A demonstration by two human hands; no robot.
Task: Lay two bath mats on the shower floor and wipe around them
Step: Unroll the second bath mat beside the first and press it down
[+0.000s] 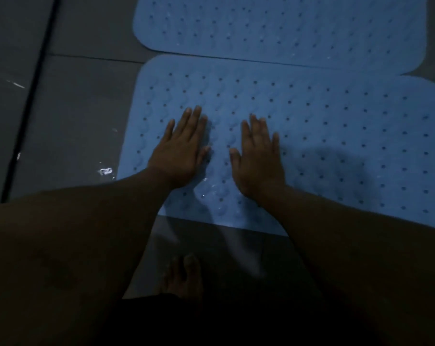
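The likeliest trouble from here is the near mat (pixel 311 136) sliding or rucking up under a forward push: the floor (pixel 69 116) shows wet glints just off the mat's left edge, and a film of water beneath a mat of this kind can keep it from gripping, so pressing at a slant rather than straight down could shove it against or over the far mat (pixel 281 23), whose long edge already touches or slightly overlaps it (which of the two, the dim light does not let me say). A trapped bulge could also stay unflattened out toward the right end, well away from where the pressure is. Both hands lie flat on the near mat's left half, palms down, fingers stretched out and only slightly spread, gripping nothing: the left hand (pixel 180 151) sits near the mat's left edge, the right hand (pixel 257 158) just beside it with a narrow strip of mat between the thumbs. A bare foot (pixel 185 278) stands on the tiles just short of the mat's near edge. No wiping cloth is in sight.
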